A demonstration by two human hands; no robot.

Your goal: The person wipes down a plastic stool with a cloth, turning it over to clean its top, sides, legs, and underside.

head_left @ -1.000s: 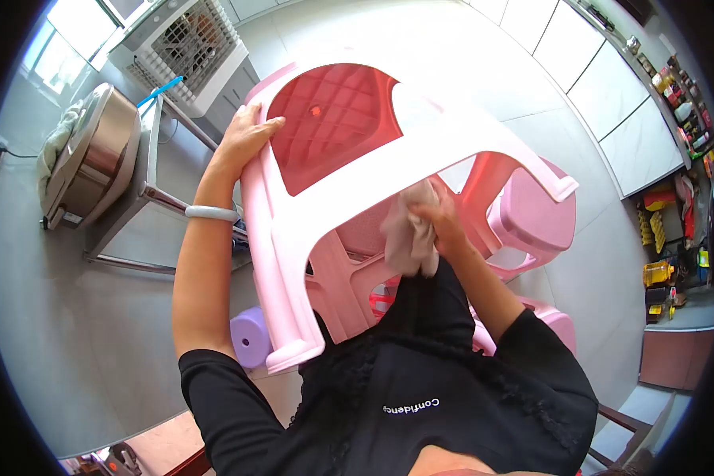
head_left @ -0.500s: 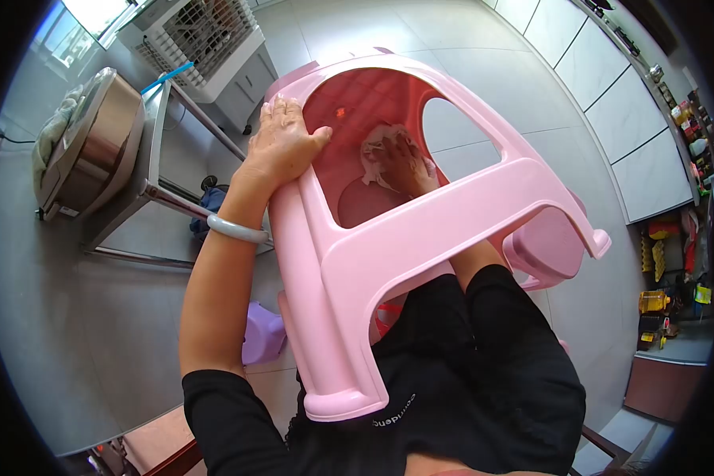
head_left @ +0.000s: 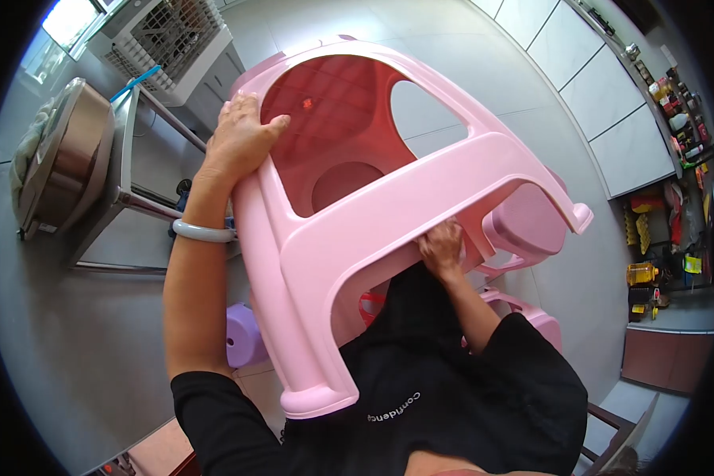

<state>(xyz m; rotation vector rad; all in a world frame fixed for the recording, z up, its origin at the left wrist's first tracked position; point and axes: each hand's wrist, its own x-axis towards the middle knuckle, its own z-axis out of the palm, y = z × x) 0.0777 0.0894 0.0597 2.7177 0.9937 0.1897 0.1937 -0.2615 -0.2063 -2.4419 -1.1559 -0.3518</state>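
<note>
A large pink plastic stool [head_left: 389,190] is tipped in front of my body, its hollow underside showing. My left hand [head_left: 242,131] grips its upper left edge, with the thumb near the opening and a pale bangle on the wrist. At the inner side of the stool's near cut-out, my right hand [head_left: 443,246] is closed and presses what looks like a bunched pale cloth. Most of that cloth is hidden by the fingers. Inside the hollow, a round recess shows on the far panel.
Smaller pink chairs [head_left: 523,222] stand behind the stool on the right, and a purple stool [head_left: 246,336] is at lower left. A brown appliance [head_left: 75,163] rests on a metal-legged table [head_left: 127,170]. An air cooler [head_left: 166,40] and shelves of bottles [head_left: 646,274] are farther off.
My right hand has come out of the stool's deep interior, toward me, to its near cut-out. The stool and my left hand have shifted slightly left in view.
</note>
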